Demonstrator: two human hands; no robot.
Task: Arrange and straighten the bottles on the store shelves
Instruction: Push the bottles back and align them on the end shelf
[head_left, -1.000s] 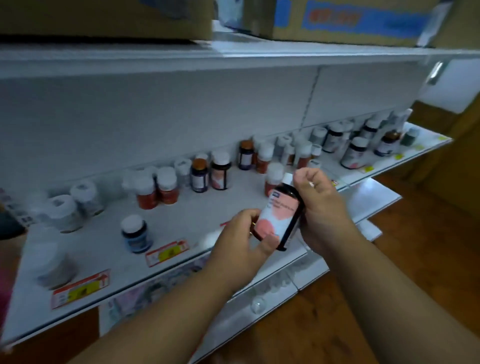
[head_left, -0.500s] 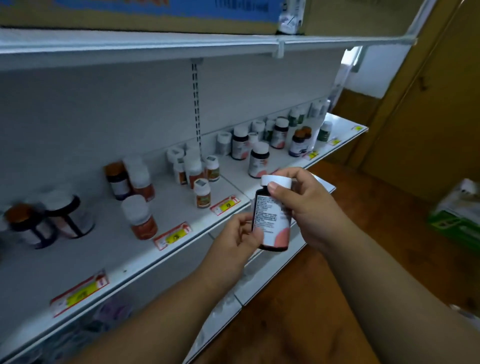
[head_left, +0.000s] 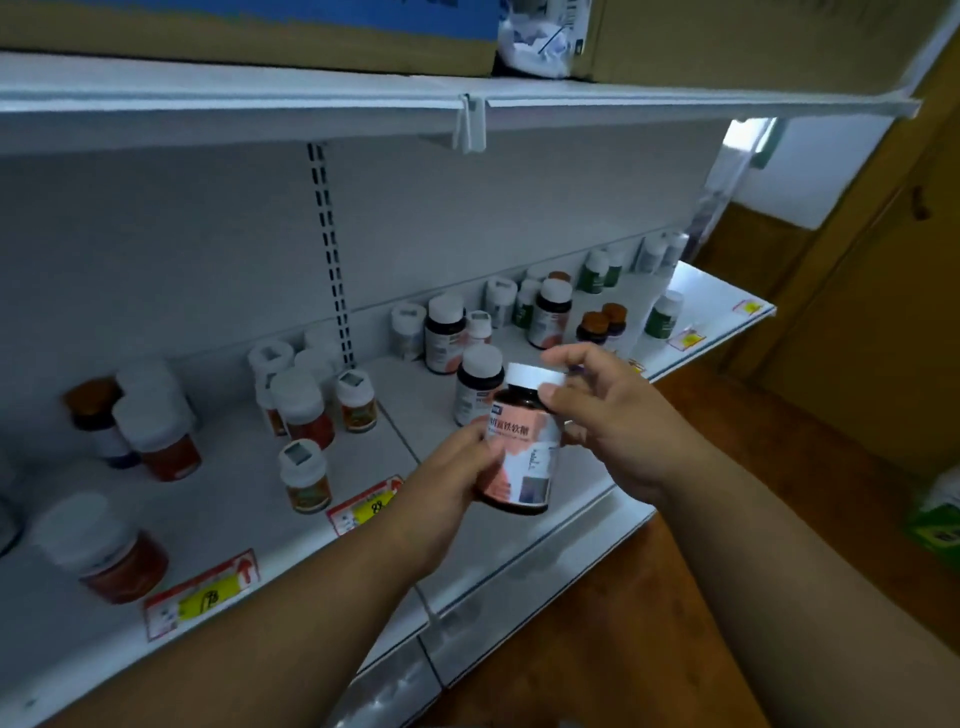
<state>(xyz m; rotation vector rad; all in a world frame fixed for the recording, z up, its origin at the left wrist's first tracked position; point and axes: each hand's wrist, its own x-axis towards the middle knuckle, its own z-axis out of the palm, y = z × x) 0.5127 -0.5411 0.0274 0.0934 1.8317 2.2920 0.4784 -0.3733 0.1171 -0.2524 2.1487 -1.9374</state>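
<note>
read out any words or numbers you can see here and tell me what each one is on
Held bottle, in the left hand and right hand: Chinese characters across the label, the last two seem to read "软糖"; the rest blurs.
Near price tag: perhaps "88", unsure.
Front price tag: number unreadable.
Other bottles, cardboard boxes: unreadable.

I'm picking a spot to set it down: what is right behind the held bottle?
Behind the held bottle stands a matching dark bottle with a white cap on the shelf. The held bottle and the left hand cover its lower right side, so the shelf spot there cannot be seen.
</note>
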